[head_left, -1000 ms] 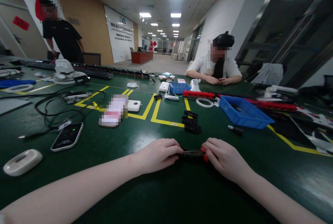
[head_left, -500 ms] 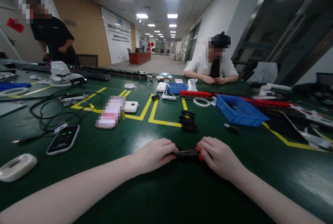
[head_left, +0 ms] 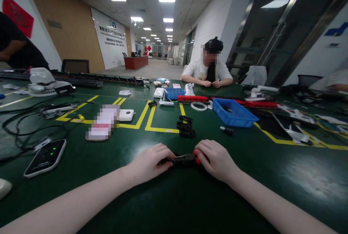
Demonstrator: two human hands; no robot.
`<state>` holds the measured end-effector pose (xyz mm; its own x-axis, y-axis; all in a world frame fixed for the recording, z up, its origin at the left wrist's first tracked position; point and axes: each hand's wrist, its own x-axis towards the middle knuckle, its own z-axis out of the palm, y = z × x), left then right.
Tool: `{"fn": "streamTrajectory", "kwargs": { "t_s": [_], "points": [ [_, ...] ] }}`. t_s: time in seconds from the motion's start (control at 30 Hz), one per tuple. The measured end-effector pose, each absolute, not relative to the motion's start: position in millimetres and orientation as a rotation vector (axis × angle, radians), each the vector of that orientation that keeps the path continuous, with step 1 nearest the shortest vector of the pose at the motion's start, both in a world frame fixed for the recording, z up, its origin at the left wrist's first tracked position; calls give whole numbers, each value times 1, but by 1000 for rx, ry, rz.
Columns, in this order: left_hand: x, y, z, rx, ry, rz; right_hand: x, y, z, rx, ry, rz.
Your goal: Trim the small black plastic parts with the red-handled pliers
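Observation:
My right hand (head_left: 216,159) is closed around the red handles of a pair of pliers (head_left: 187,159), whose dark metal jaws point left. My left hand (head_left: 153,162) pinches a small black part (head_left: 164,161) at the jaw end. The fingers hide most of that part, and I cannot make out its kind or whether the jaws grip it. Just beyond the hands, several black plastic pieces (head_left: 185,127) lie in a row on the green table (head_left: 185,201). A short black cylinder with a silvery end (head_left: 226,130) rests farther right.
A blue bin (head_left: 236,119) stands at the right, with a smaller blue bin (head_left: 174,93) farther back. A phone (head_left: 103,122), a white device (head_left: 126,115), a black-screened device (head_left: 45,157) and loose cables (head_left: 19,132) occupy the left. Across the table sits a person (head_left: 208,70).
The view has turned slightly right, so the table things sit farther left. Both hands keep their hold on the pliers and the black part. The standing person at left is partly out of view.

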<state>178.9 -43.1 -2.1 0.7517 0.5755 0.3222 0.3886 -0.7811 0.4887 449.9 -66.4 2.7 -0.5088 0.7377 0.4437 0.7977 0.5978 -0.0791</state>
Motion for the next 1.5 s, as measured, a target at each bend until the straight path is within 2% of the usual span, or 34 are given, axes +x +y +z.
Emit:
{"fn": "streamTrajectory", "kwargs": {
  "t_s": [0.57,0.8,1.1,1.5],
  "points": [
    [181,-41,-2,2364,750,657,449,-70,3,-1320,-2412,-175],
    [177,-44,-3,2275,719,777,448,-71,6,-1335,-2355,-212],
    [177,-45,3,2228,690,708,448,-72,6,-1327,-2365,-149],
    [176,-37,-11,2264,642,717,448,-73,6,-1276,-2409,-227]
  ]
}}
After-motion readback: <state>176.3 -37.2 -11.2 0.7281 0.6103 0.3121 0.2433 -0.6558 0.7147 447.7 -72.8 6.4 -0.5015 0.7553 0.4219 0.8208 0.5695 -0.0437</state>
